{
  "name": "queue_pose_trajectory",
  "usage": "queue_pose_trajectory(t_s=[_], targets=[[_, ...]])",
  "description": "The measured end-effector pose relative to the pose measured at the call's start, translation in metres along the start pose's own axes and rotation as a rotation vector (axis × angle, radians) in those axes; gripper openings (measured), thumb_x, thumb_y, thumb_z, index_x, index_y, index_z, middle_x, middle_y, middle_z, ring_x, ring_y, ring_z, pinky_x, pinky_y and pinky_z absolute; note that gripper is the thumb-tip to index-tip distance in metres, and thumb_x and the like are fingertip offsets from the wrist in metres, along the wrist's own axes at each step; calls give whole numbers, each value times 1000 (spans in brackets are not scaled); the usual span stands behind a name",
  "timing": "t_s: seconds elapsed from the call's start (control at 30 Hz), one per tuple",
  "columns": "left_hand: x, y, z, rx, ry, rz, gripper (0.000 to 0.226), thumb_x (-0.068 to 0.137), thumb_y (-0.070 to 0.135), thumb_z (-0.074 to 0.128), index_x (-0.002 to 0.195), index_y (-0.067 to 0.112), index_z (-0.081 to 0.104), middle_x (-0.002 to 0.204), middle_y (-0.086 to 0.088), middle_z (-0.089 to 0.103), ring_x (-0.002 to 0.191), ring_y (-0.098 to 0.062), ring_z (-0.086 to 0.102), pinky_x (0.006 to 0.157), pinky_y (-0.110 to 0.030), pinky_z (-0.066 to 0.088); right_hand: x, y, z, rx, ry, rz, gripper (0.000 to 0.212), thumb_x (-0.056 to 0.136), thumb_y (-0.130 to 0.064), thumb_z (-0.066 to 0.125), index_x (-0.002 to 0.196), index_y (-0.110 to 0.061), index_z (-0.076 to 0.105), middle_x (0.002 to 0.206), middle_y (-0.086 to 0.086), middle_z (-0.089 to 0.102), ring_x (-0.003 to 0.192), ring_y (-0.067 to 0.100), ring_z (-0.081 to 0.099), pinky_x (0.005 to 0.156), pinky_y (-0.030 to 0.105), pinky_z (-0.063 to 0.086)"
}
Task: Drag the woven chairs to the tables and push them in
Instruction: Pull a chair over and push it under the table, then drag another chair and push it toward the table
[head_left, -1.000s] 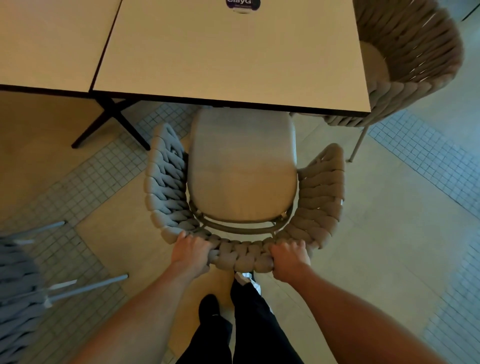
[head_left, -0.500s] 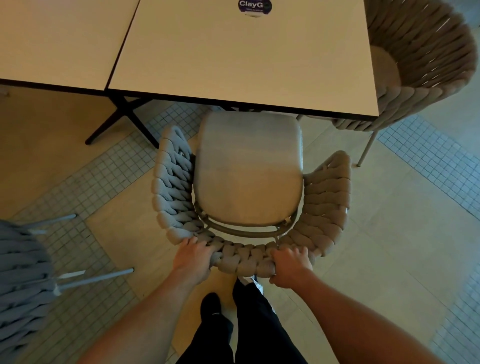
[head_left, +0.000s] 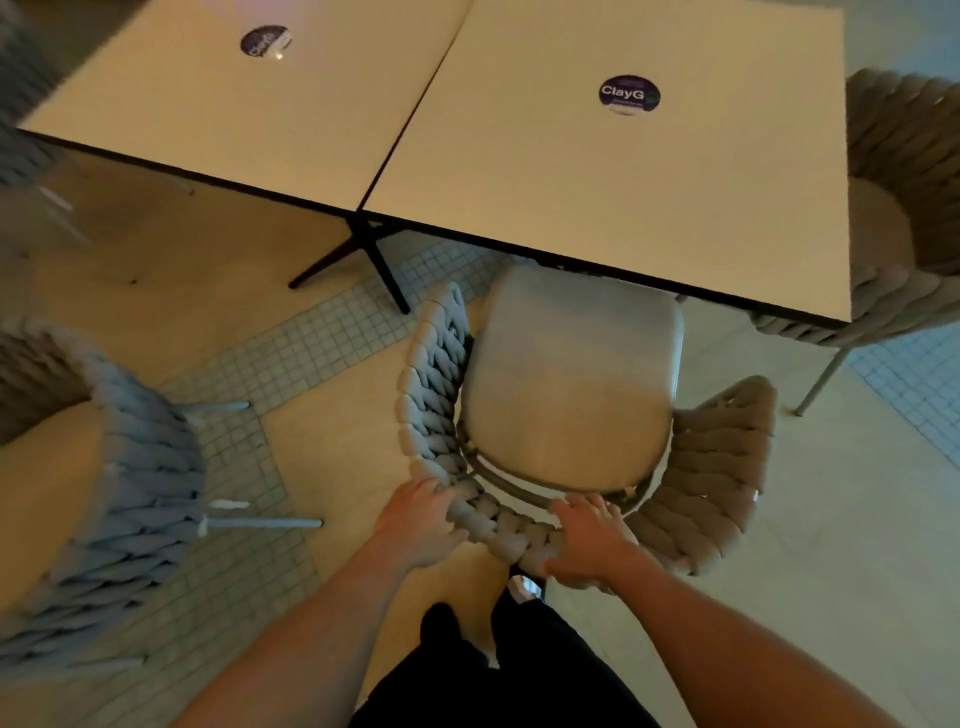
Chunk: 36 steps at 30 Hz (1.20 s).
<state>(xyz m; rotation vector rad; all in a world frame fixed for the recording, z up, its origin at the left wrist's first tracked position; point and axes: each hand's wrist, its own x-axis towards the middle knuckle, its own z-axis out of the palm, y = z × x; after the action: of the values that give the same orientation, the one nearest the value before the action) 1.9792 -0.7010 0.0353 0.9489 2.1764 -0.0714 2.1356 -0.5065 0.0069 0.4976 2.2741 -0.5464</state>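
Note:
A grey woven chair (head_left: 717, 467) with a pale seat cushion (head_left: 571, 395) stands straight ahead of me, the front of its seat tucked under the near edge of the right table (head_left: 623, 197). My left hand (head_left: 421, 519) grips the left part of the woven backrest. My right hand (head_left: 592, 540) holds the middle of the backrest, fingers over the top and thumb on the near side. A second woven chair (head_left: 135, 493) stands away from the tables at the left, its legs pointing right.
The left table (head_left: 234, 119) butts against the right one; black table legs (head_left: 379, 265) stand between them. Another woven chair (head_left: 914, 218) sits at the right table's far side. My dark trouser legs (head_left: 498, 670) are just behind the chair. The floor is part tile, part mosaic.
The view has swung left and back, bringing the left chair and both tables into sight. The chair's seat sits slightly further under the table. My right hand's fingers have spread over the backrest.

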Motion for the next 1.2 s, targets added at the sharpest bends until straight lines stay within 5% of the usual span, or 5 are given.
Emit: queue_pose_trajectory(t_s=[0.6,1.2], targets=[[-70,-101,13,-286,108,-448,73,97,57,49,158,25,25,163,-9,26,148,-32,27,119,-47,28,55,-118,-58,-341,-88,-318,88,80,-72,67,147,-23,39,149,4,45,138,32,39,112,50,35],[-162,-320,19,-599,300,-715,80,94,61,56,158,23,27,160,-9,33,143,-34,35,114,-52,35,119,-407,-81,-631,-55,-574,98,79,-73,69,155,-23,33,158,8,38,143,33,34,116,53,32]])
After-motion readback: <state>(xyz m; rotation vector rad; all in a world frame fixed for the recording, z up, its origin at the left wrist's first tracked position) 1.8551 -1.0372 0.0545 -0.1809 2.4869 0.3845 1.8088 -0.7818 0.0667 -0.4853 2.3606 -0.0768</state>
